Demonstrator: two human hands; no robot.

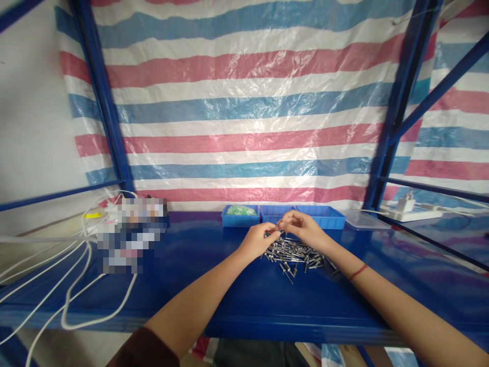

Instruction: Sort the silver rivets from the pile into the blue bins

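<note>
My left hand (260,239) and my right hand (303,230) meet over a loose pile of blind rivets (293,251) on the blue table. The thumb and fingers of each hand are closed in a pinch, with the fingertips of both nearly touching. A bit of dark metal shows between them, too small to make out. Single rivets (286,272) lie at the near edge of the pile. Behind my hands stand blue bins; the left bin (240,220) holds something green and white in plastic, and my right hand partly covers the middle bin (272,211).
Right of the right-hand bin (330,220) lies a clear plastic lid (364,220). A white power strip (416,211) sits at far right. White cables (89,275) and a blurred-out patch (132,234) occupy the left. Blue posts (399,102) and a striped sheet (248,112) rise behind.
</note>
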